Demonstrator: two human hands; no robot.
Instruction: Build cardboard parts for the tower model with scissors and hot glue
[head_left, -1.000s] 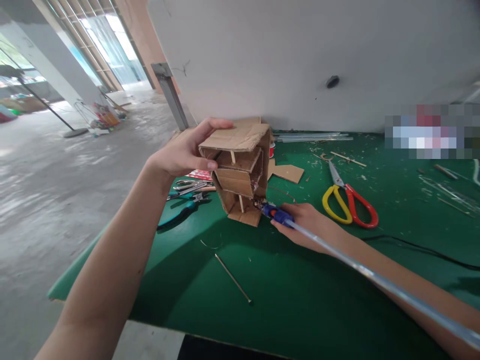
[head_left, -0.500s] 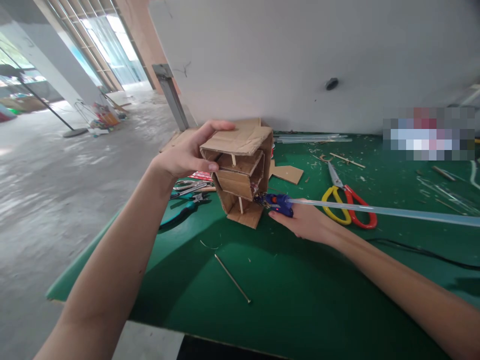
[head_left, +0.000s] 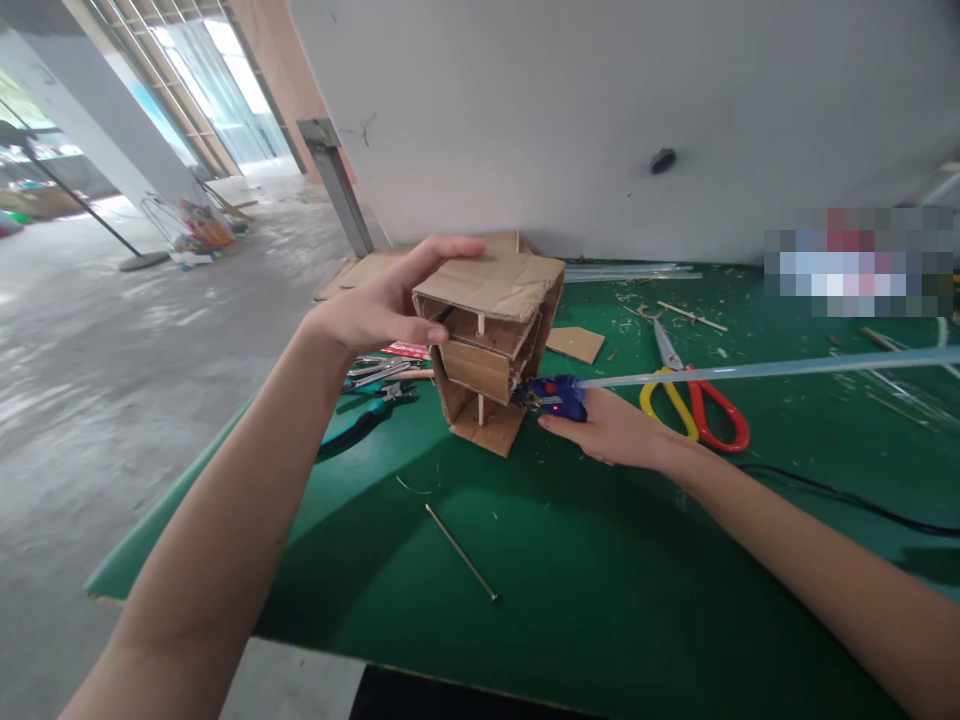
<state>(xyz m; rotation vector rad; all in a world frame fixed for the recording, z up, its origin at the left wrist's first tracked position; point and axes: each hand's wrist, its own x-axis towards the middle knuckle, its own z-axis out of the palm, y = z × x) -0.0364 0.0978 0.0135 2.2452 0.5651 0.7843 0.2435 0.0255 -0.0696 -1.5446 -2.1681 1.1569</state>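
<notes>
My left hand (head_left: 382, 310) grips the upper left of a cardboard box frame (head_left: 495, 285), thumb at its open front and fingers over the top. Inside the frame sits a smaller cardboard box (head_left: 476, 368), with thin wooden sticks above and below it. My right hand (head_left: 607, 425) is closed around a blue hot glue gun (head_left: 559, 397), its nozzle at the right side of the inner box. A long clear glue stick (head_left: 750, 370) runs out of the gun's back toward the right. Whether the nozzle touches the cardboard is hard to see.
A long nail (head_left: 461, 552) lies on the green table (head_left: 615, 600) in front. Teal-handled pliers (head_left: 364, 425) rest at the left, scissors with yellow and red handles (head_left: 697, 400) at the right. Behind are a cardboard scrap (head_left: 576, 344), clear glue sticks (head_left: 630, 273) and a white wall (head_left: 525, 120).
The top of the cardboard frame has tipped to the right under my left hand. The glue gun has tilted, and the rear end of its glue stick has risen.
</notes>
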